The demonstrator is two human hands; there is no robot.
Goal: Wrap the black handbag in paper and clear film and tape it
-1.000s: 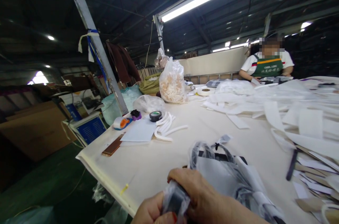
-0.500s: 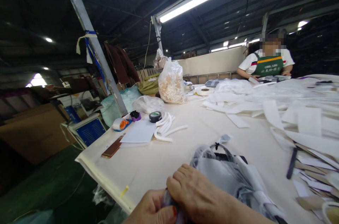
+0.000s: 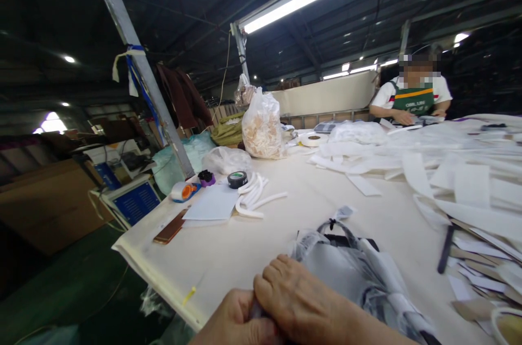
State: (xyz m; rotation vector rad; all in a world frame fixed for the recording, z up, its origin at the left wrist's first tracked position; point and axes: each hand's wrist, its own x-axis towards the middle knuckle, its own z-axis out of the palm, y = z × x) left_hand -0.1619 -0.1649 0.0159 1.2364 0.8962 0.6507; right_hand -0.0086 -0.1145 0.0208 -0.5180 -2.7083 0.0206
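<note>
At the bottom edge of the head view my left hand point(image 3: 234, 323) and my right hand point(image 3: 299, 301) are closed together around the end of a clear plastic bag point(image 3: 346, 266) that holds grey and black pieces. The bag lies on the cream-covered table point(image 3: 253, 242) just beyond my right hand, and its far end is tied in a small knot. Most of what sits between my fingers is hidden by the hands.
White strips and cut pieces point(image 3: 448, 171) pile up on the right. A black tape roll point(image 3: 237, 179), white cords point(image 3: 255, 198), a paper sheet point(image 3: 212, 205) and a brown card point(image 3: 169, 231) lie at left. A filled plastic sack point(image 3: 263, 127) stands farther back. Another person point(image 3: 411, 100) works at the far end.
The dark plastic-wrapped piece that showed between my hands has sunk out of sight as both hands closed over it. The view has drifted slightly up and left.
</note>
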